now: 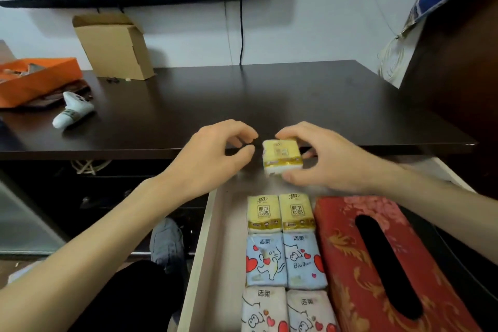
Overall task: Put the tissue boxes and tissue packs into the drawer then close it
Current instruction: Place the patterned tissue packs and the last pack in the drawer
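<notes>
In the open drawer (215, 264): three yellow tissue packs, one (281, 156) at the back and two (280, 213) in front of it; two blue packs (285, 260); two pale pink packs (288, 310) nearest the drawer's front; one red tissue box (350, 264) along its right side

Drawer (215, 237) holds 6 tissue packs (281, 259), red tissue box (350, 250).

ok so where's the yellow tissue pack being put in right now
In the right hand, the yellow tissue pack sits at the drawer's far end, beyond two matching yellow packs.
</notes>
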The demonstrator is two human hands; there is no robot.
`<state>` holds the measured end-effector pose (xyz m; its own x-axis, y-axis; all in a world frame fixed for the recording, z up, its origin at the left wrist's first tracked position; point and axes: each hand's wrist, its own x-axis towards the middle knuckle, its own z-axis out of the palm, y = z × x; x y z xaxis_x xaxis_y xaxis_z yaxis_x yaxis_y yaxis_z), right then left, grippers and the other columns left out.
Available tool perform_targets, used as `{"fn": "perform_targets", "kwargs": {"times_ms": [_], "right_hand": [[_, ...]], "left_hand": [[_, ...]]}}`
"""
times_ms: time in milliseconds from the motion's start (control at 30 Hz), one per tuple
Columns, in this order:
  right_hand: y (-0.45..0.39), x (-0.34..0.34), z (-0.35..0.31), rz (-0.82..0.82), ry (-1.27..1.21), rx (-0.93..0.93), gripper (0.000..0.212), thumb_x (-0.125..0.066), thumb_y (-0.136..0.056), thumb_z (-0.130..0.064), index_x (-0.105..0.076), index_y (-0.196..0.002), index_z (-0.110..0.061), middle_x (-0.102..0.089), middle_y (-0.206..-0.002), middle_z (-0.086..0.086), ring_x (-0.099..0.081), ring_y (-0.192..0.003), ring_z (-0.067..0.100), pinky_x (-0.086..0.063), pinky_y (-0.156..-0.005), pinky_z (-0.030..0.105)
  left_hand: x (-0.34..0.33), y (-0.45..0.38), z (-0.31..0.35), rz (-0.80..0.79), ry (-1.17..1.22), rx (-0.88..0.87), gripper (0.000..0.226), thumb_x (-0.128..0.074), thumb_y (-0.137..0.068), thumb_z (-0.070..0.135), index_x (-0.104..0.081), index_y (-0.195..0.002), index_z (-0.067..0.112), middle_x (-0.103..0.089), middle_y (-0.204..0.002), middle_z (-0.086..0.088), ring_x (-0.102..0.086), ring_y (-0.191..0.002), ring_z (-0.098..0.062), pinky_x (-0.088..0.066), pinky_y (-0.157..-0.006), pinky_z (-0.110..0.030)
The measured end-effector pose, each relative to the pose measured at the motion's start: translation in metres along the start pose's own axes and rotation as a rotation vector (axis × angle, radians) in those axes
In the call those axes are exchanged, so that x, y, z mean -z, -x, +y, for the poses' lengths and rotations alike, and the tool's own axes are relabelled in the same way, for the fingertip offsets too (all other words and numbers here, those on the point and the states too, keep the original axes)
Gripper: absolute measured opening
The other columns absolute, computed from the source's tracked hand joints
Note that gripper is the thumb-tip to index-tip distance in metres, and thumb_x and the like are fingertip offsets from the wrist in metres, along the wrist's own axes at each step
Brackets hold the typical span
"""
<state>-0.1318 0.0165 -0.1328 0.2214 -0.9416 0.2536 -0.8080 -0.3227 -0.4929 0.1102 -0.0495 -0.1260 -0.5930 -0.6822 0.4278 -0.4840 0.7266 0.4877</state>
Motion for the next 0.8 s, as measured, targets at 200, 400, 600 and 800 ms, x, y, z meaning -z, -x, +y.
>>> {"fn": "perform_targets", "kwargs": {"times_ms": [200, 400, 600, 800], "right_hand": [[0.018, -0.051, -0.018, -0.18, 0.128, -0.074, 0.049, -0.078, -0.07, -0.055, -0.053, -0.108, -0.038, -0.051, -0.11, -0.016, -0.057, -0.096, 0.007, -0.05, -0.082, 0.033], [0.016, -0.061, -0.015, -0.246, 0.154, -0.055, 0.049, -0.077, -0.071, -0.064, -0.05, -0.101, -0.036, -0.05, -0.107, -0.017, -0.054, -0.094, 0.006, -0.046, -0.079, 0.032], [0.016, -0.065, -0.016, -0.318, 0.286, -0.076, 0.044, -0.063, -0.076, -0.074, -0.049, -0.099, -0.038, -0.05, -0.106, -0.019, -0.051, -0.097, 0.006, -0.047, -0.082, 0.037], [0.021, -0.061, -0.023, -0.239, 0.161, -0.085, 0.037, -0.051, -0.083, -0.069, -0.061, -0.094, -0.036, -0.053, -0.121, -0.014, -0.052, -0.114, 0.009, -0.046, -0.098, 0.043]], "left_hand": [[0.002, 0.035, -0.013, 0.043, -0.035, 0.097, 0.017, -0.062, -0.092, 0.029, -0.072, -0.106, 0.029, -0.07, -0.099, 0.015, -0.064, -0.094, -0.001, -0.042, -0.069, -0.019], [0.002, 0.049, -0.021, 0.021, -0.079, 0.114, 0.018, -0.061, -0.091, 0.032, -0.071, -0.105, 0.03, -0.07, -0.099, 0.015, -0.065, -0.094, -0.003, -0.05, -0.073, -0.031], [0.002, 0.057, -0.028, -0.035, -0.106, 0.119, 0.021, -0.059, -0.092, 0.033, -0.071, -0.109, 0.029, -0.068, -0.106, 0.017, -0.063, -0.099, -0.004, -0.055, -0.078, -0.037], [0.003, 0.063, -0.028, -0.044, -0.115, 0.092, 0.019, -0.058, -0.093, 0.032, -0.072, -0.106, 0.028, -0.066, -0.105, 0.015, -0.063, -0.1, -0.007, -0.052, -0.075, -0.033]]}}
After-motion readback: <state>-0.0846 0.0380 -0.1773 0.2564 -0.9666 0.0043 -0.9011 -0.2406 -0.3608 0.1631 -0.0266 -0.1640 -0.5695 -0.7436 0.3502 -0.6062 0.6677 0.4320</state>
